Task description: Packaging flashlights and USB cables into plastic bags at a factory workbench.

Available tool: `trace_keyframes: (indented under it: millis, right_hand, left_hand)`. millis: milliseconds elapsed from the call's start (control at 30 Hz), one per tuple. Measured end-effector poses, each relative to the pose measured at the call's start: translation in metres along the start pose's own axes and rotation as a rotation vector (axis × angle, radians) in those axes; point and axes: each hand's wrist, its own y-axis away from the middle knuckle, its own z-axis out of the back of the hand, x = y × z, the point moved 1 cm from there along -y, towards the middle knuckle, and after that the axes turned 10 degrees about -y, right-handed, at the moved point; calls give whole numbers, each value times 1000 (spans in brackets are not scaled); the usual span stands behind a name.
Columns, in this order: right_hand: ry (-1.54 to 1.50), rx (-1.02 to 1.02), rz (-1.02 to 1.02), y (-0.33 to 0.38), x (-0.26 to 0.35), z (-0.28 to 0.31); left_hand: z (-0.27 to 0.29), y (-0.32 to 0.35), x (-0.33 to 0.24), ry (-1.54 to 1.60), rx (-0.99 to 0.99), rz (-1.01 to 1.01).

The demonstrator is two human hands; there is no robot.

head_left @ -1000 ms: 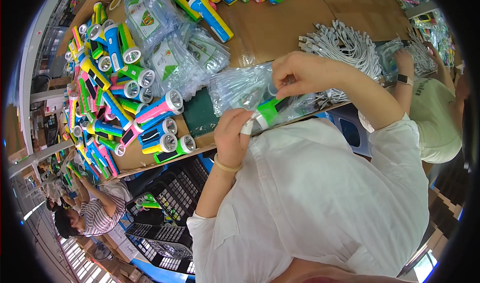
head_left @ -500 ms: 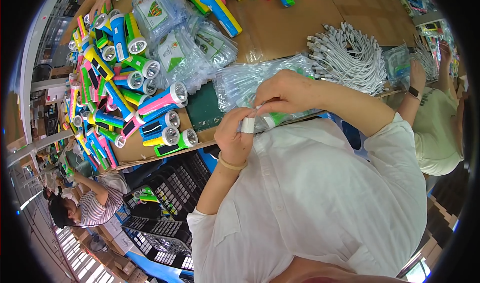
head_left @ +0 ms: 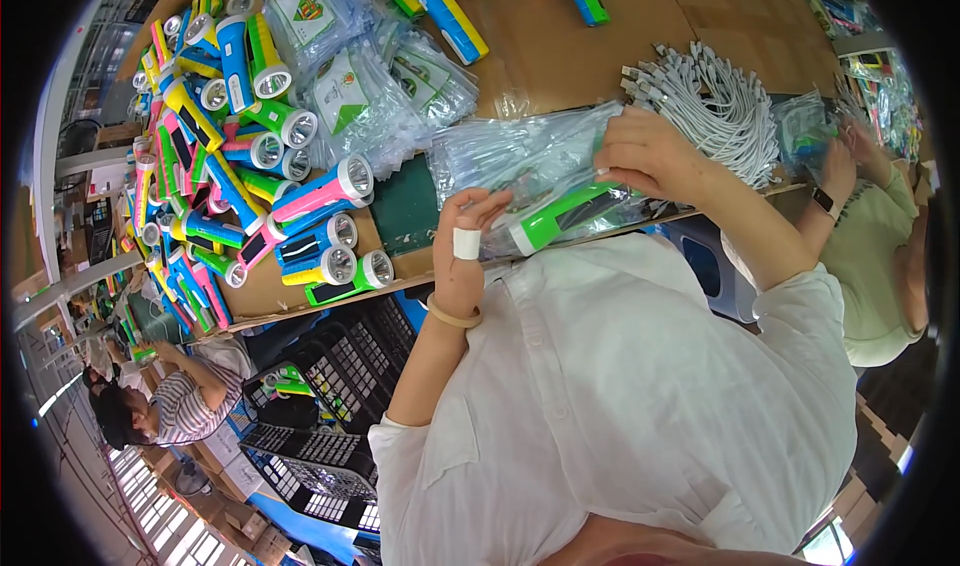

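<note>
My left hand (head_left: pixel 462 256) is at the table's near edge, its fingers apart and slightly bent, holding nothing. White tape wraps one finger, and a tan band circles the wrist. To its right lies a green and black flashlight (head_left: pixel 570 216) under clear plastic, its head toward my left hand. My right hand (head_left: pixel 655 156) is above the flashlight's far end, fingers bent and closed on the edge of a clear plastic bag (head_left: pixel 570 166); the exact pinch is partly hidden. Behind both hands spreads a layer of flat clear bags (head_left: pixel 480 156).
Many colourful flashlights (head_left: pixel 240 191) heap on the left. Bags with printed cards (head_left: pixel 345 91) lie beside them. White cables (head_left: pixel 710 106) are bundled at the right. Black crates (head_left: pixel 345 366) stand below the table edge. Other people work at the far right (head_left: pixel 870 236) and lower left (head_left: pixel 190 396).
My hands have parted from where they met at the taped finger. The right hand moved right onto the plastic bags; the left moved slightly left and opened. The green flashlight now shows more fully.
</note>
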Motion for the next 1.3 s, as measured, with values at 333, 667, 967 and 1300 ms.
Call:
trace_keyframes:
  millis: [333,667,967,1300]
  right_hand:
    - [-39,-205,95,-3,27,24]
    - [-421,-611,-651,25,-12,106]
    - [-83,-1239,-952,129,-155,314]
    - [378,-1105,-617,67,-145,342]
  left_hand:
    - [-1,-3,2,95,54,115]
    - [-31,-44,-26,-1157,-95,-512]
    - [-39,-69,-18,-1202,-71,-453]
    - [-38,-70,-8,-1035,-19,-236]
